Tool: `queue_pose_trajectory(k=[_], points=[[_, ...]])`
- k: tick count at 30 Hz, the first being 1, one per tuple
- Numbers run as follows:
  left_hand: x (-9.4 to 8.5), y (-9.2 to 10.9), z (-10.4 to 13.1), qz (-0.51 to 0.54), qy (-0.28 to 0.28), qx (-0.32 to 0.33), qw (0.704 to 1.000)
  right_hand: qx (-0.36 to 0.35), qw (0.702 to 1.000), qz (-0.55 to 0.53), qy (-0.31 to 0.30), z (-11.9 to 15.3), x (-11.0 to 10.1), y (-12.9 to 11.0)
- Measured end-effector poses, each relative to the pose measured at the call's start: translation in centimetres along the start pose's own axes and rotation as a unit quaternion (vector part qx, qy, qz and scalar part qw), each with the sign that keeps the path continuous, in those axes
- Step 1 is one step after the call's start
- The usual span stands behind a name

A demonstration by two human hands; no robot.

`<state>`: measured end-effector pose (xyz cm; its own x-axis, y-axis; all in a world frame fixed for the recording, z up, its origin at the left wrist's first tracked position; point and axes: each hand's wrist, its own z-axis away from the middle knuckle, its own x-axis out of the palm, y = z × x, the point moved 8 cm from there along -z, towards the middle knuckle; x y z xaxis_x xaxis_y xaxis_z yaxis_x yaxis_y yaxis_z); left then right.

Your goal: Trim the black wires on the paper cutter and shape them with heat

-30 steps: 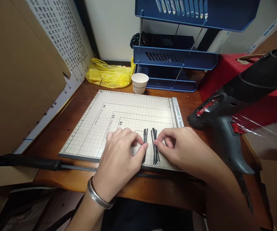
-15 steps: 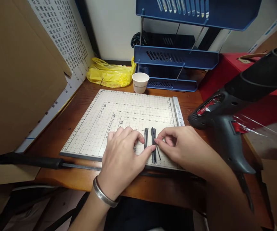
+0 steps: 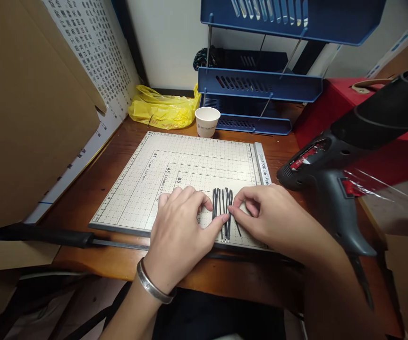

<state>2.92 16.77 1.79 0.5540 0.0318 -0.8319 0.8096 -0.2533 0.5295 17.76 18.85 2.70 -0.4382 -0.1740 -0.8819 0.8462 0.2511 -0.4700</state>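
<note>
Several thin black strips (image 3: 223, 208) with pale lower tips lie side by side near the front edge of a cream gridded cutting board (image 3: 190, 156). My left hand (image 3: 182, 226) rests at their left, thumb and index finger apart, the thumb tip touching the strips. On their right, my right hand (image 3: 271, 212) has its thumb and index finger close together against the rightmost strips. One strip there slants outward below the fingertips. Whether my right fingertips pinch a strip is too small to tell.
A white paper cup (image 3: 207, 122) and yellow plastic bag (image 3: 163, 108) stand behind the board. Blue shelves (image 3: 260, 85) rise at the back. A heat gun (image 3: 345, 189) is at the right, beside a red box (image 3: 327, 104). The cutter's black handle (image 3: 62, 237) lies front left.
The black strips are spread wider. One strip now lies separately between the left group and the others, and the slanting strip at the right has shifted slightly rightward. Both hands have barely moved.
</note>
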Motion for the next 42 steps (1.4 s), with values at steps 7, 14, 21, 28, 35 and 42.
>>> queue_pose_trajectory(k=[7, 14, 21, 28, 35, 42], points=[[0.1, 0.1, -0.2, 0.0, 0.0, -0.005, 1.0, 0.002, 1.0, 0.011, 0.002, 0.1, -0.2, 0.0], [0.1, 0.0, -0.2, 0.0, -0.005, -0.009, 1.0, 0.12, 0.99, 0.071, 0.031, 0.9, -1.4, 2.0], [0.1, -0.1, -0.3, 0.0, 0.001, -0.017, 1.0, 0.081, 0.993, 0.086, -0.01, 0.9, -0.1, 0.7], [0.0, -0.1, -0.2, 0.008, -0.003, -0.008, 1.0, 0.069, 0.996, 0.049, 0.011, 0.3, 0.1, 0.4], [0.0, 0.0, -0.2, 0.002, -0.002, 0.0, 1.0, 0.099, 0.993, 0.057, 0.019, 0.2, -0.3, 1.3], [-0.1, -0.2, -0.1, 0.011, -0.012, -0.01, 1.0, 0.103, 0.993, 0.058, 0.02, 0.3, -0.1, 1.3]])
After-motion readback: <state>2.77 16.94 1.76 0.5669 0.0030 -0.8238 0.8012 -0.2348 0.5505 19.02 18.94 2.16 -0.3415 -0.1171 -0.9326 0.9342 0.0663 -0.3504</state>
